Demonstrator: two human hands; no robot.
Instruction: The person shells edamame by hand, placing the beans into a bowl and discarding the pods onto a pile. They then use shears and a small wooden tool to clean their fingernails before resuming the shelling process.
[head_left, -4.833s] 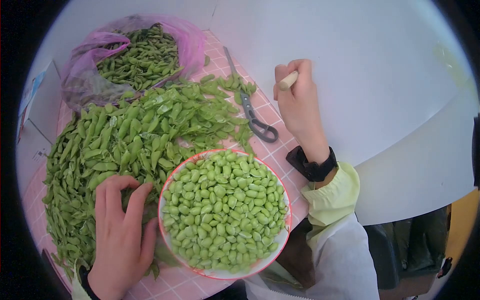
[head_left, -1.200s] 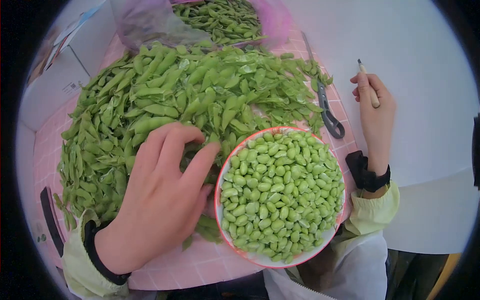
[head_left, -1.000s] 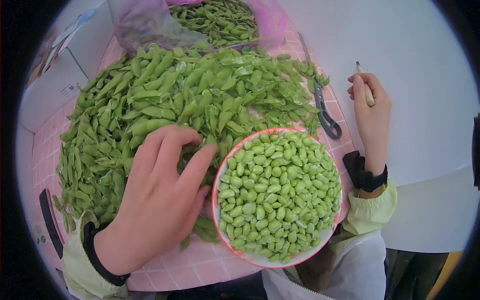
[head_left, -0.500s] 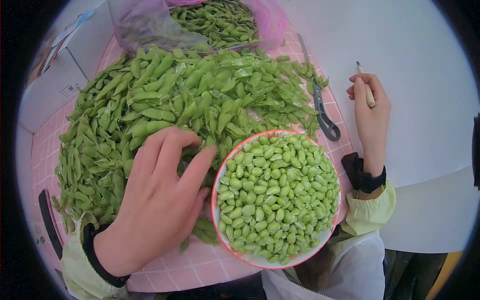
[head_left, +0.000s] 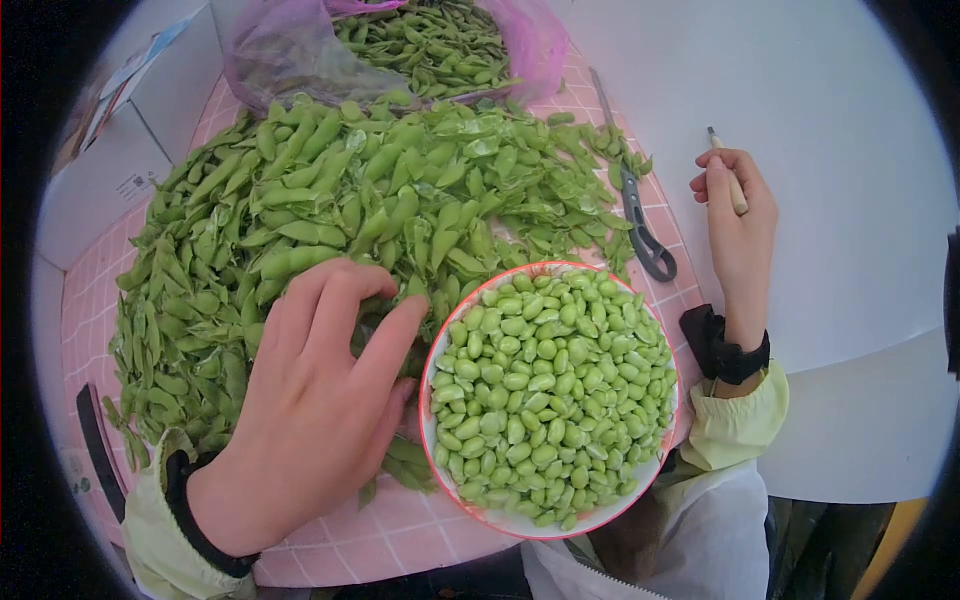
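My left hand (head_left: 310, 395) rests over the near part of a heap of green edamame pods (head_left: 340, 190). Its fingers are bent and the thumb stands apart from them; what lies beneath the palm is hidden. Right beside the thumb is a white bowl with a red rim (head_left: 428, 440), piled with shelled green beans (head_left: 555, 395). Off to the right, my right hand (head_left: 738, 205) is closed around a slim tool with a pale handle (head_left: 738, 190) and a dark tip, held upright above the white surface.
Dark-handled scissors (head_left: 648, 235) lie right of the heap on the pink checked cloth (head_left: 400, 535). A purple plastic bag (head_left: 535, 50) with more pods stands at the back. White boxes (head_left: 110, 175) are at the back left, and a long dark object (head_left: 100, 450) lies at the left edge.
The whole view has shifted slightly. Both hands keep nearly the same pose, and the bowl and the heap look unchanged.
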